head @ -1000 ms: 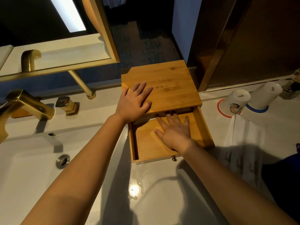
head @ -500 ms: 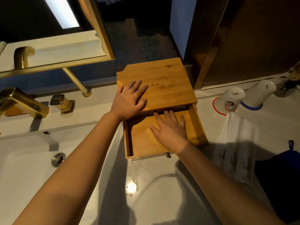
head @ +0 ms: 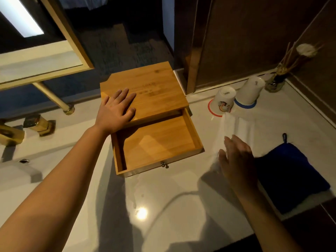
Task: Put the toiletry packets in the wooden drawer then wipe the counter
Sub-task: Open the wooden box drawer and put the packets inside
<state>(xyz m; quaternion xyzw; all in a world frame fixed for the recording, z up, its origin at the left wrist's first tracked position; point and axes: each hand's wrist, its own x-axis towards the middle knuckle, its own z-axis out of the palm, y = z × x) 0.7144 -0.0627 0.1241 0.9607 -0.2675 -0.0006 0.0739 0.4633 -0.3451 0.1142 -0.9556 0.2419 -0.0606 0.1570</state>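
Observation:
A wooden box [head: 145, 88] stands on the white counter [head: 163, 206], its drawer [head: 156, 142] pulled out toward me and bare inside. My left hand [head: 116, 110] lies flat on the box lid with fingers spread. Long white toiletry packets [head: 234, 128] lie side by side on the counter right of the drawer. My right hand [head: 236, 159], blurred, hovers open over their near ends; contact cannot be told. A dark blue cloth [head: 291, 175] lies at the counter's right edge.
Two upturned white cups [head: 223, 100] [head: 251, 91] stand on round coasters behind the packets, with a reed diffuser jar [head: 275, 82] in the corner. A gold tap [head: 11, 133] and the sink [head: 23, 175] sit at left. A mirror [head: 36, 57] hangs above.
My right hand has left the drawer's inside and swung right to above the white packets. The left hand stays on the lid. The view has shifted right, showing the blue cloth.

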